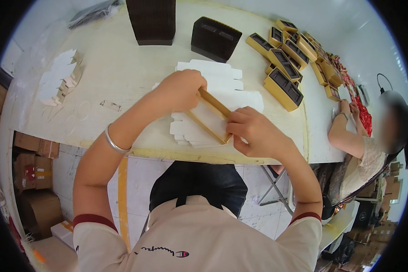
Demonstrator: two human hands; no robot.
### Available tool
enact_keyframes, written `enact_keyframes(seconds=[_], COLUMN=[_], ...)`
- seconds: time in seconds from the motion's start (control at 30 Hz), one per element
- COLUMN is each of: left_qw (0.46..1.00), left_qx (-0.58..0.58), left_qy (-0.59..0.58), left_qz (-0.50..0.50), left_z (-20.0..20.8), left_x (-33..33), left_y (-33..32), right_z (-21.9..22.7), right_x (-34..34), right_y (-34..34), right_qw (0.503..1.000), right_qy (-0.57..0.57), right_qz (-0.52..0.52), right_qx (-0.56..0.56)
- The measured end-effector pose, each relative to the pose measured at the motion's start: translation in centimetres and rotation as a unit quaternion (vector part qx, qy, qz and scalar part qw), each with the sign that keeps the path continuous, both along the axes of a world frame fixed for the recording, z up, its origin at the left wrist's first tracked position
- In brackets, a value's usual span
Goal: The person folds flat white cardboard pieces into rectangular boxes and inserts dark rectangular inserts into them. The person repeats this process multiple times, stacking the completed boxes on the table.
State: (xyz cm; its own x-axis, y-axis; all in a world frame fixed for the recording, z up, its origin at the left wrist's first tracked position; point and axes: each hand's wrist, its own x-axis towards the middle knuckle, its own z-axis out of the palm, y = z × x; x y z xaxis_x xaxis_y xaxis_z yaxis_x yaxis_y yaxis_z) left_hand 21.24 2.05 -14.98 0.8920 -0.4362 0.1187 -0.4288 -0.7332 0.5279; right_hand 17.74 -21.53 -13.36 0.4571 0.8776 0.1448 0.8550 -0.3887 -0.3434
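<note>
Between my hands is a shallow gold cardboard box [216, 105], tilted and narrow, with its white inside showing. My left hand [182, 89] is closed on its far-left end, fingers curled and partly hidden behind the wrist. At the near-right end my right hand [254, 132] pinches the box wall between thumb and fingers. Beneath the box lies a pile of flat white card blanks [213, 71] with notched flaps, spread on the table in front of me.
Black inserts stand in a tall stack [152, 22] and a shorter stack [215, 38] at the back. Gold boxes with black inserts [283, 88] crowd the right. More white blanks [59, 79] lie left. Another person's hands [349, 108] work at far right, near red items [365, 113].
</note>
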Motion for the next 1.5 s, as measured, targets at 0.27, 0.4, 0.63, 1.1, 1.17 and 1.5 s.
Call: enact_keyframes(seconds=[0.27,0.4,0.63,1.1,1.17,1.5], left_qw=[0.991,0.970,0.997,0.992,0.993,0.995], left_qx=[-0.083,-0.165,-0.051,-0.116,-0.111,-0.099], left_qy=[0.101,0.180,0.054,0.043,0.039,0.000], left_qz=[0.025,0.000,-0.028,-0.005,-0.002,0.029], left_z=[-1.0,2.0,-0.2,-1.5,-1.6,-0.4], left_x=[0.1,-1.3,-3.5,-3.4,-3.6,-6.0], left_y=[0.8,1.9,1.6,1.3,1.4,0.0], right_z=[2.5,4.3,0.0,4.8,6.5,6.3], right_x=[1.7,7.5,17.7,16.6,12.9,2.2], right_y=[0.0,-0.1,4.2,2.1,1.0,-3.8], right_qw=[0.991,0.977,0.918,0.928,0.926,0.853], right_qy=[0.125,0.050,-0.340,-0.199,-0.053,0.350], right_qz=[0.011,-0.132,-0.201,-0.186,-0.206,-0.386], right_qx=[-0.053,0.162,-0.048,0.255,0.313,0.038])
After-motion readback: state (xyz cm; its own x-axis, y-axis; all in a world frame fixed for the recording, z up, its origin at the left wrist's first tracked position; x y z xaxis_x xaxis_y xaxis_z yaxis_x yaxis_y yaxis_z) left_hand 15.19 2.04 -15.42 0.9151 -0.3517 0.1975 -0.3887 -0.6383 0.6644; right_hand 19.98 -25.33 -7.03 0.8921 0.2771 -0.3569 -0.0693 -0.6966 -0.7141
